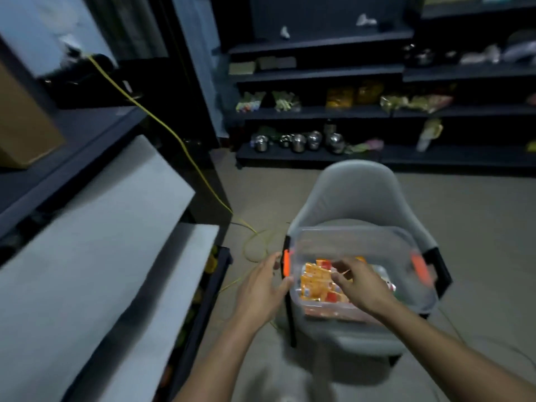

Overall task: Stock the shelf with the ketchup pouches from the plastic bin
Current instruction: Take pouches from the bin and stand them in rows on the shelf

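Note:
A clear plastic bin with orange latches sits on the seat of a grey chair. Orange and red ketchup pouches lie piled inside it. My left hand rests against the bin's left side by the orange latch, fingers spread, thumb on the rim. My right hand reaches into the bin over the pouches, fingers curled toward them; whether it grips one I cannot tell. The shelf unit with pale boards stands at my left.
A yellow cable runs from the left shelf unit down to the floor beside the chair. Dark shelves along the far wall carry steel pots and packets. A cardboard box sits on the upper left shelf.

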